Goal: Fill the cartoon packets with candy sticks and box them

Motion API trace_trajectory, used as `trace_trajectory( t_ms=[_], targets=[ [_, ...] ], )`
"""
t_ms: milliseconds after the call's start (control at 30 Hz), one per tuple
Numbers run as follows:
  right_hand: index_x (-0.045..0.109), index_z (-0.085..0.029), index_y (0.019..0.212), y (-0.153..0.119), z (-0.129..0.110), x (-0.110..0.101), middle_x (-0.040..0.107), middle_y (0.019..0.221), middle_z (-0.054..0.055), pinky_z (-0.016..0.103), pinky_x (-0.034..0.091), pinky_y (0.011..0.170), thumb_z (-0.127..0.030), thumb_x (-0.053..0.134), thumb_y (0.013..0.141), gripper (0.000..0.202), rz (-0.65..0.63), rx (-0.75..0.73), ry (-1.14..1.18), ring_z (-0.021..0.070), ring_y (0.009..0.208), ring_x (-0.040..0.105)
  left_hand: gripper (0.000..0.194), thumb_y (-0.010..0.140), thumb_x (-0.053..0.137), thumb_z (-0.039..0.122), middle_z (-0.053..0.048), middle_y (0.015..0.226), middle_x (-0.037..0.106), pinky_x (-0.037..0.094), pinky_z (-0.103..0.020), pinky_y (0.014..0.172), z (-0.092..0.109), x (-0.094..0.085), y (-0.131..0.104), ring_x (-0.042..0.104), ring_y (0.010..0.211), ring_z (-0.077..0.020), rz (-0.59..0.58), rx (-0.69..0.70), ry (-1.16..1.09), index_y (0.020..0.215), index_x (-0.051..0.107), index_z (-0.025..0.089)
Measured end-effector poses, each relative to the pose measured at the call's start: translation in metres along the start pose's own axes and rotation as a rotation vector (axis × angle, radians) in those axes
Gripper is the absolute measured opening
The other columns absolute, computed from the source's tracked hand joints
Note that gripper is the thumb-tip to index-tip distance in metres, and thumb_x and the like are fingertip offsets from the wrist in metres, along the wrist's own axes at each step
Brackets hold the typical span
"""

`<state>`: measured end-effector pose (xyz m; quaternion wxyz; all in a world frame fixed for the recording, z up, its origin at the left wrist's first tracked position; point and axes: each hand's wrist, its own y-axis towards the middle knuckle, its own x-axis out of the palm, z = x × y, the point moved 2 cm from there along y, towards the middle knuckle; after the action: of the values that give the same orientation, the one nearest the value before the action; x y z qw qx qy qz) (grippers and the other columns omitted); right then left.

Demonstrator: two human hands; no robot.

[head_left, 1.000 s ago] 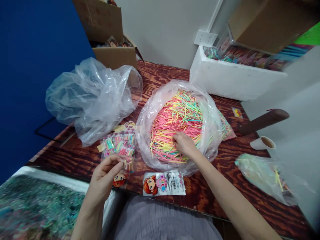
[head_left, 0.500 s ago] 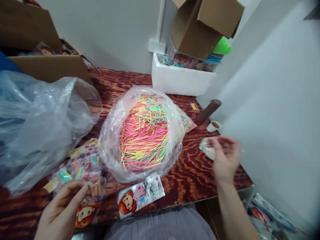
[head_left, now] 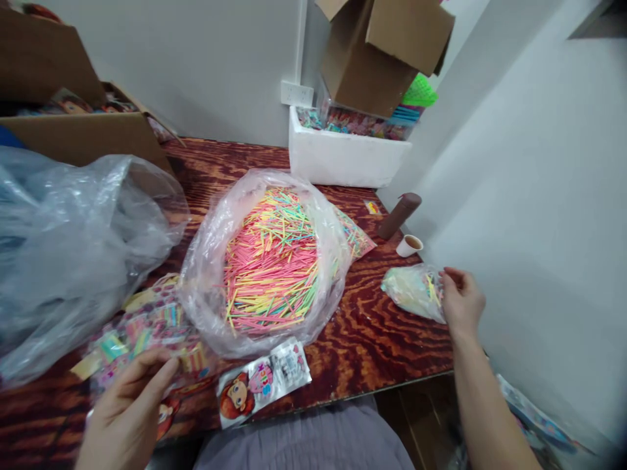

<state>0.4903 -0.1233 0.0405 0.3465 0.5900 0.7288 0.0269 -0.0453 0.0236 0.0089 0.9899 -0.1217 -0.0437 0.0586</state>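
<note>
Sticks (head_left: 272, 261) of pink, yellow, green and blue filled the big clear bag (head_left: 203, 274), which stood at the middle of your dial on the wood-grained table (head_left: 377, 349), with 12 o'clock pointing away from you. Those nearest you lay mostly crosswise, their long axes running roughly from 8 or 9 o'clock to 2 or 3, while the ones at the far side crossed every which way. Toward 3 to 4 o'clock lay the small bag (head_left: 409, 292), its long axis slanting from 10 to 4, its rounded end pointing to 10 and its gathered end toward you. Your right hand (head_left: 463, 303) was at that end, fingers curled and tips touching the plastic; whether they gripped it could not be made out. At 7 to 8, your left hand (head_left: 130, 408) had thumb and forefinger nearly together beside a packet of short sticks (head_left: 194, 358); you could not tell whether they pinched it, because of the blur. At 6 o'clock, near the table's edge, the silver sachet (head_left: 290, 367) had its long axis from 8 to 2, its printed red-haired head at the 8 o'clock end. At 3, a paper cup (head_left: 409, 247) stood just beside the brown cylinder (head_left: 398, 217).
</note>
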Motion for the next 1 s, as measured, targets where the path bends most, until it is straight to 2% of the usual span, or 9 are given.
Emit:
trace_trajectory(
  t_ms=[100, 233, 333, 400, 533, 700, 833, 900, 1000],
  targets=[
    [0.065, -0.020, 0.098, -0.050, -0.063, 0.030, 0.069, 0.091, 0.006, 0.037, 0.051, 0.082, -0.039, 0.059, 0.083, 0.025, -0.323, -0.014, 0.278, 0.0204, 0.082, 0.065, 0.035, 0.061, 0.082, 0.045, 0.002, 0.073, 0.063, 0.047, -0.020, 0.061, 0.006, 0.016, -0.012, 0.057, 0.070, -0.0134, -0.114, 0.060, 0.067, 0.078, 0.066, 0.019],
    [0.064, -0.024, 0.106, -0.137, -0.170, 0.062, 0.067, 0.103, 0.004, 0.031, 0.048, 0.084, -0.034, 0.059, 0.090, 0.020, -0.927, -0.142, 0.483, 0.0192, 0.094, 0.063, 0.026, 0.076, 0.071, 0.041, 0.001, 0.073, 0.062, 0.046, -0.021, 0.064, 0.012, 0.041, -0.023, 0.057, 0.068, -0.0120, -0.270, 0.097, 0.037, 0.079, 0.064, 0.017],
    [0.061, -0.025, 0.109, -0.182, -0.230, 0.074, 0.062, 0.102, 0.004, 0.030, 0.046, 0.084, -0.028, 0.057, 0.093, 0.017, -1.125, -0.360, 0.575, 0.0181, 0.097, 0.059, 0.022, 0.080, 0.069, 0.038, 0.002, 0.073, 0.059, 0.045, -0.020, 0.066, 0.017, 0.047, -0.029, 0.056, 0.068, -0.0106, -0.304, 0.098, -0.008, 0.081, 0.063, 0.017],
    [0.063, -0.022, 0.100, -0.198, -0.253, 0.082, 0.058, 0.096, 0.003, 0.030, 0.044, 0.081, -0.024, 0.056, 0.093, 0.010, -1.180, -0.518, 0.556, 0.0178, 0.094, 0.057, 0.020, 0.081, 0.068, 0.036, 0.003, 0.074, 0.058, 0.045, -0.020, 0.067, 0.020, 0.045, -0.033, 0.055, 0.070, -0.0101, -0.315, 0.108, -0.031, 0.081, 0.062, 0.017],
    [0.063, -0.021, 0.093, -0.211, -0.268, 0.093, 0.054, 0.091, 0.003, 0.029, 0.042, 0.078, -0.018, 0.058, 0.092, 0.006, -1.283, -0.615, 0.456, 0.0172, 0.090, 0.054, 0.018, 0.083, 0.066, 0.034, 0.003, 0.074, 0.057, 0.044, -0.020, 0.067, 0.020, 0.035, -0.037, 0.054, 0.069, -0.0102, -0.332, 0.118, -0.063, 0.082, 0.061, 0.017],
    [0.062, -0.020, 0.085, -0.229, -0.274, 0.082, 0.054, 0.087, 0.001, 0.026, 0.041, 0.074, -0.015, 0.055, 0.093, 0.012, -1.389, -0.659, 0.475, 0.0146, 0.084, 0.054, 0.013, 0.086, 0.062, 0.030, -0.001, 0.082, 0.062, 0.046, -0.023, 0.072, 0.019, 0.022, -0.040, 0.058, 0.078, -0.0134, -0.421, 0.137, -0.024, 0.084, 0.063, 0.017],
    [0.061, -0.019, 0.085, -0.250, -0.273, 0.078, 0.055, 0.086, 0.004, 0.030, 0.041, 0.074, -0.013, 0.049, 0.094, 0.016, -1.239, -0.762, 0.434, 0.0179, 0.084, 0.053, 0.013, 0.087, 0.061, 0.029, -0.002, 0.085, 0.064, 0.046, -0.024, 0.077, 0.025, 0.008, -0.043, 0.059, 0.083, -0.0148, -0.396, 0.200, 0.083, 0.082, 0.064, 0.017],
    [0.062, -0.020, 0.094, -0.259, -0.272, 0.079, 0.057, 0.090, 0.005, 0.031, 0.042, 0.077, -0.012, 0.046, 0.094, 0.018, -1.201, -0.753, 0.475, 0.0189, 0.088, 0.054, 0.014, 0.087, 0.061, 0.030, -0.002, 0.085, 0.064, 0.046, -0.023, 0.074, 0.028, 0.001, -0.041, 0.059, 0.080, -0.0143, -0.359, 0.213, 0.118, 0.081, 0.064, 0.017],
    [0.053, -0.022, 0.123, -0.267, -0.264, 0.087, 0.062, 0.103, 0.005, 0.030, 0.045, 0.085, -0.013, 0.045, 0.095, 0.030, -1.238, -0.628, 0.596, 0.0171, 0.096, 0.057, 0.017, 0.085, 0.062, 0.034, -0.001, 0.082, 0.062, 0.047, -0.023, 0.069, 0.022, -0.010, -0.030, 0.058, 0.075, -0.0140, -0.251, 0.219, 0.133, 0.083, 0.062, 0.018]
  ],
)
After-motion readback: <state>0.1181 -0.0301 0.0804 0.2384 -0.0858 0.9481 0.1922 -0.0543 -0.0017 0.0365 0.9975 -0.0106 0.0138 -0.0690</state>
